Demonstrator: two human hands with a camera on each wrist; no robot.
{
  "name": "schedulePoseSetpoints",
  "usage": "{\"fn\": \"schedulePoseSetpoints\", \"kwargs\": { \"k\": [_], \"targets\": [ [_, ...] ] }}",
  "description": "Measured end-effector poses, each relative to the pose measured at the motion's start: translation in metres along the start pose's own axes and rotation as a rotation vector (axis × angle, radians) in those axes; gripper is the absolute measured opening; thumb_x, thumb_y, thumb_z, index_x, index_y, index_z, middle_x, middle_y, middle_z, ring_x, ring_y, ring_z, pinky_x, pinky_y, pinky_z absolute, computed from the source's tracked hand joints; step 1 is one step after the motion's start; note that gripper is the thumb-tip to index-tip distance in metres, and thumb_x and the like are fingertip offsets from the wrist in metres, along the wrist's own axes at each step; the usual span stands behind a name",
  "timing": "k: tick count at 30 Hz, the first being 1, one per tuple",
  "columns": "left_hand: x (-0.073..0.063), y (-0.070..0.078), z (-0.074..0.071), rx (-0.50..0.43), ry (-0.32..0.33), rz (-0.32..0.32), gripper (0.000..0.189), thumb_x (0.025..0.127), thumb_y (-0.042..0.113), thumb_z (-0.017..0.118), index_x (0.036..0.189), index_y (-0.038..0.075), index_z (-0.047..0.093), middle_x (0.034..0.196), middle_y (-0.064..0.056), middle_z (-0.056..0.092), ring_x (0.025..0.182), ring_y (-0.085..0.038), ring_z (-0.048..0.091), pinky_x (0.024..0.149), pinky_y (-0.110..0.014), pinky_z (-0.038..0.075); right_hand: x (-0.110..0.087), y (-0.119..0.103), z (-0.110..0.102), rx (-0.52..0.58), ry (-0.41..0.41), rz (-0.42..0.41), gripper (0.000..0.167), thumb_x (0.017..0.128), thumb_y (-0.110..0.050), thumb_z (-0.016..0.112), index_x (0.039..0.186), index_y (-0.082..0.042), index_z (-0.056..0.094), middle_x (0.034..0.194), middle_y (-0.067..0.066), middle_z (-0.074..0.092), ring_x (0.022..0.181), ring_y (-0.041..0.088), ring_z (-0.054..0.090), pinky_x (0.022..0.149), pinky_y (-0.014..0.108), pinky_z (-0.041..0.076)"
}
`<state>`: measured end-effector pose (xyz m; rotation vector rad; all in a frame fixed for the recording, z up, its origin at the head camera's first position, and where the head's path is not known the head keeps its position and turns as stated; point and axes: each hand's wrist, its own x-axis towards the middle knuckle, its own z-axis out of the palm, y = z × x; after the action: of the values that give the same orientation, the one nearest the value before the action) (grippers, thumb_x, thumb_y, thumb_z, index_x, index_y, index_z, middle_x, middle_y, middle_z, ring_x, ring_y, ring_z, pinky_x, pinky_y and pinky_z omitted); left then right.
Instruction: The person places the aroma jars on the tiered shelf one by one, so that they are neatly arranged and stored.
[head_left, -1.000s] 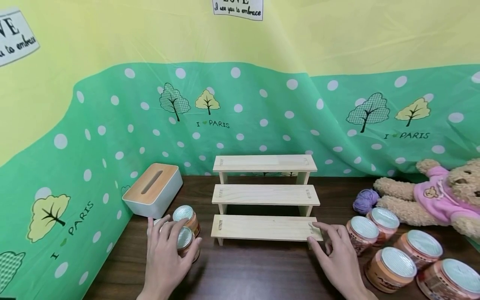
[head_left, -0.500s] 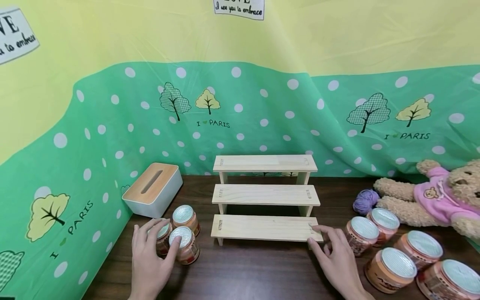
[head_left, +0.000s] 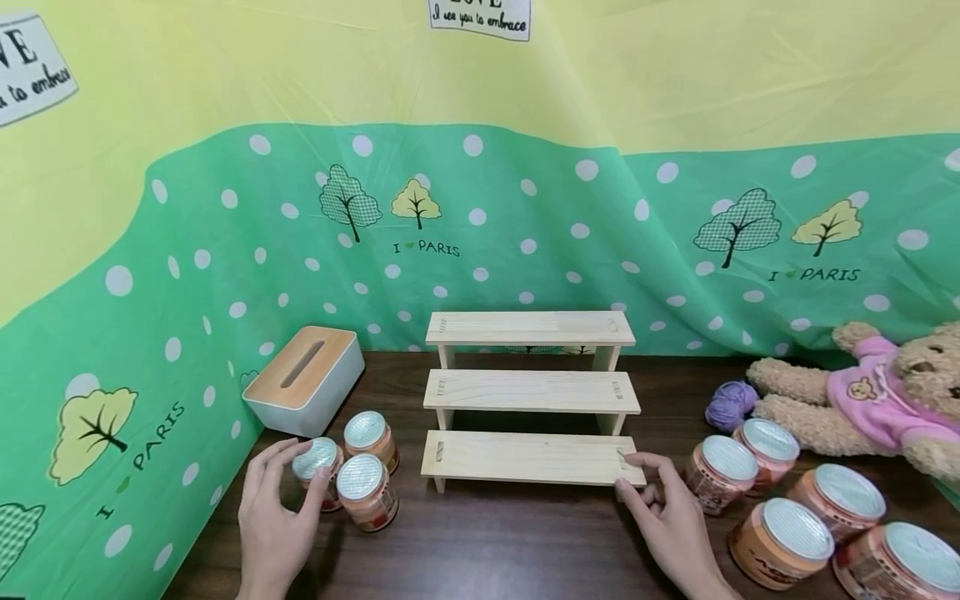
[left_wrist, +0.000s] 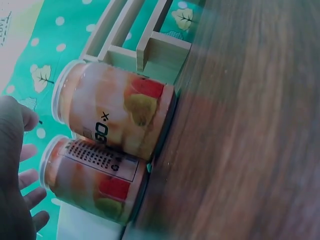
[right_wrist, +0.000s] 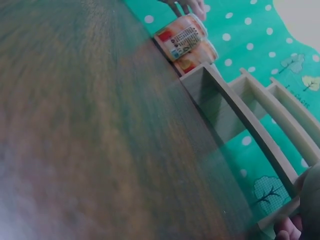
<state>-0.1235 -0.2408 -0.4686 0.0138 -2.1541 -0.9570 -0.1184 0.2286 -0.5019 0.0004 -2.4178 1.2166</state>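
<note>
In the head view a three-tier wooden display stand stands mid-table. At its right end my right hand pinches the lowest board, index finger on top and thumb at the front edge. Left of the stand are three clustered jars with pale, shiny lids: a front jar, a back jar and a left jar. My left hand is spread beside the left jar, fingertips near its lid; contact is unclear. In the left wrist view its fingers are extended, short of a fruit-printed jar.
A tissue box with a wooden top sits behind the left jars. On the right stand several more jars, with purple yarn and a teddy bear behind them. A patterned curtain hangs at the back.
My left hand has drawn left, off the front jar and towards the left jar, uncovering the cluster. The front jar's lid has shifted slightly. My right hand stays on the stand.
</note>
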Motion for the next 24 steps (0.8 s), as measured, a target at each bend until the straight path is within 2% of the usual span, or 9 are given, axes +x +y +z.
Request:
{"fn": "schedulePoseSetpoints", "kwargs": {
  "k": [5, 9, 11, 17, 24],
  "targets": [
    [0.003, -0.006, -0.001, -0.058, -0.056, -0.078, 0.038, 0.091, 0.004, 0.09, 0.128, 0.008, 0.077, 0.146, -0.013, 0.066, 0.134, -0.02, 0.055, 0.103, -0.009, 0.03, -0.001, 0.002, -0.001, 0.061, 0.002, 0.0, 0.037, 0.1, -0.003, 0.081, 0.132, -0.011, 0.065, 0.068, -0.007, 0.047, 0.054, 0.002, 0.04, 0.046, 0.026, 0.038],
    [0.003, -0.013, 0.0, -0.155, -0.107, -0.148, 0.039, 0.095, 0.002, 0.086, 0.132, 0.007, 0.076, 0.15, -0.01, 0.063, 0.132, -0.004, 0.051, 0.103, -0.007, 0.038, -0.002, 0.003, 0.0, 0.077, -0.004, 0.018, 0.037, 0.101, -0.004, 0.081, 0.133, -0.012, 0.065, 0.069, -0.006, 0.047, 0.054, 0.002, 0.039, 0.046, 0.027, 0.037],
    [0.003, -0.016, 0.0, -0.201, -0.122, -0.172, 0.039, 0.096, -0.001, 0.084, 0.133, 0.006, 0.075, 0.15, -0.009, 0.062, 0.13, 0.0, 0.051, 0.101, -0.008, 0.042, -0.003, 0.003, 0.0, 0.083, -0.009, 0.024, 0.037, 0.101, -0.004, 0.08, 0.133, -0.013, 0.064, 0.07, -0.006, 0.047, 0.054, 0.002, 0.039, 0.046, 0.027, 0.037],
    [0.003, -0.026, 0.002, -0.275, -0.161, -0.191, 0.041, 0.098, -0.005, 0.081, 0.137, 0.002, 0.072, 0.145, -0.007, 0.064, 0.129, 0.0, 0.056, 0.103, -0.008, 0.043, -0.002, 0.004, 0.001, 0.098, -0.004, 0.019, 0.037, 0.101, -0.003, 0.08, 0.133, -0.013, 0.064, 0.073, -0.005, 0.048, 0.055, 0.003, 0.039, 0.046, 0.027, 0.037],
    [0.005, -0.029, 0.001, -0.286, -0.235, -0.189, 0.045, 0.101, -0.001, 0.078, 0.144, 0.001, 0.066, 0.147, -0.011, 0.065, 0.13, 0.005, 0.054, 0.103, -0.007, 0.04, -0.002, 0.004, 0.001, 0.111, -0.01, 0.034, 0.037, 0.102, -0.004, 0.08, 0.134, -0.013, 0.064, 0.074, -0.004, 0.047, 0.056, 0.003, 0.039, 0.046, 0.027, 0.037]
  ]
}}
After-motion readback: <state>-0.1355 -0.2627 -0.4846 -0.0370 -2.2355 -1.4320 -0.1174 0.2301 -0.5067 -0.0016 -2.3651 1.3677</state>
